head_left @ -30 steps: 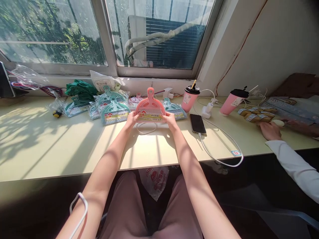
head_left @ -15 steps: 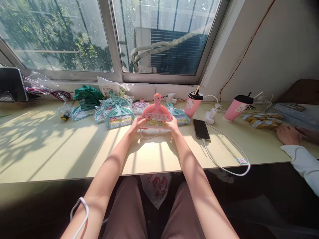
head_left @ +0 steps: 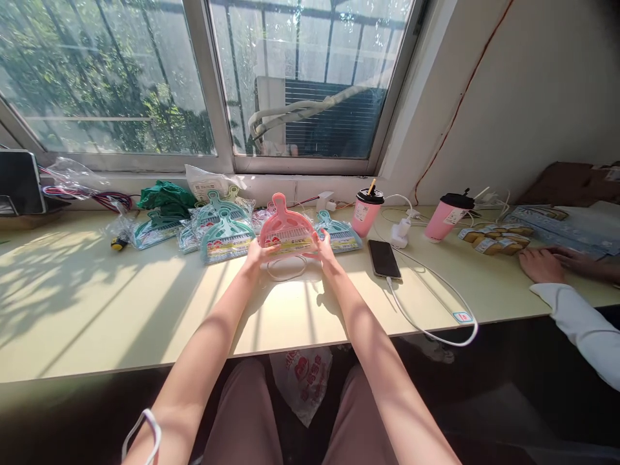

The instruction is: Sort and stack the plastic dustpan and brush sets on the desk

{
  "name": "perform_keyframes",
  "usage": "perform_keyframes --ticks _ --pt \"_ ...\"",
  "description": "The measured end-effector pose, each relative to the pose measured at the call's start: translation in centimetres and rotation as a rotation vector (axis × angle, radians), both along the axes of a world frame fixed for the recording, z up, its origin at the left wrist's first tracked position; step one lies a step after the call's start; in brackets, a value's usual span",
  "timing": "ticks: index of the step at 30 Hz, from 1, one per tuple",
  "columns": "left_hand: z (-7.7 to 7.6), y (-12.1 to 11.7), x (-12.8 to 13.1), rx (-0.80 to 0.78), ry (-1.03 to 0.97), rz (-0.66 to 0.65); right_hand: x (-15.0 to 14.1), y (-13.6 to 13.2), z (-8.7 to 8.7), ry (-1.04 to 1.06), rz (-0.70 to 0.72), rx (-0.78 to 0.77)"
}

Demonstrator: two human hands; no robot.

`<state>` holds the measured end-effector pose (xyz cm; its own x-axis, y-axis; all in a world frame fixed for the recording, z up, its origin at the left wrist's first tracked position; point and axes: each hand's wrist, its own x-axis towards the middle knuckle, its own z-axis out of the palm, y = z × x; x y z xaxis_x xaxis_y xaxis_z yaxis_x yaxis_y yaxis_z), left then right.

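A pink dustpan-and-brush set with a printed label is held between both my hands above the pale table. My left hand grips its lower left corner, fingers closed on it. My right hand grips the lower right corner the same way. Behind it lie several teal sets in clear bags, and one more teal set sits just right of the pink one. A thin loop of white cable lies on the table under the pink set.
A black phone on a white charging cable lies right of my hands. Two pink cups stand behind it. Another person's hand and white sleeve rest at far right by snack packs. Green cloth lies back left.
The pink set has tilted a little to the left in my hands and stays held at both corners. The other person's hand has shifted slightly along the table.
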<state>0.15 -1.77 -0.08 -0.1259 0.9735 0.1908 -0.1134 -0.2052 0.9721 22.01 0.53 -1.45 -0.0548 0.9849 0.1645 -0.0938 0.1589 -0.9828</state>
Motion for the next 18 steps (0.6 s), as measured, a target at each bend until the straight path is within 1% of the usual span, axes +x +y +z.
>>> perform_keyframes --ticks 2,4,6,8,11,13,15,18 --pt "-0.1 0.5 -0.3 -0.002 -0.069 0.035 -0.6 -0.5 0.3 0.152 0.103 -0.100" --pt "-0.1 0.9 -0.4 0.007 -0.106 0.010 -1.0 -0.8 0.5 0.201 0.138 -0.176" --pt "0.0 0.8 -0.2 0.004 -0.110 -0.042 -1.1 -1.1 0.8 0.192 0.097 -0.209" --pt "-0.1 0.5 0.0 -0.042 -0.102 -0.084 -1.1 -1.2 1.0 0.184 0.047 -0.229" --pt "-0.1 -0.3 0.2 -0.111 -0.048 -0.098 -1.0 -1.5 1.5 0.188 0.048 -0.228" --pt "0.0 -0.6 0.2 -0.082 0.022 -0.100 -1.0 -1.6 2.0 0.185 0.017 -0.216" --pt "0.2 -0.6 0.1 -0.083 0.077 -0.127 -0.7 -1.7 2.5 0.200 -0.064 -0.208" --pt "0.6 0.1 -0.2 -0.235 0.069 -0.193 1.1 -2.1 3.0 0.271 -0.201 -0.194"
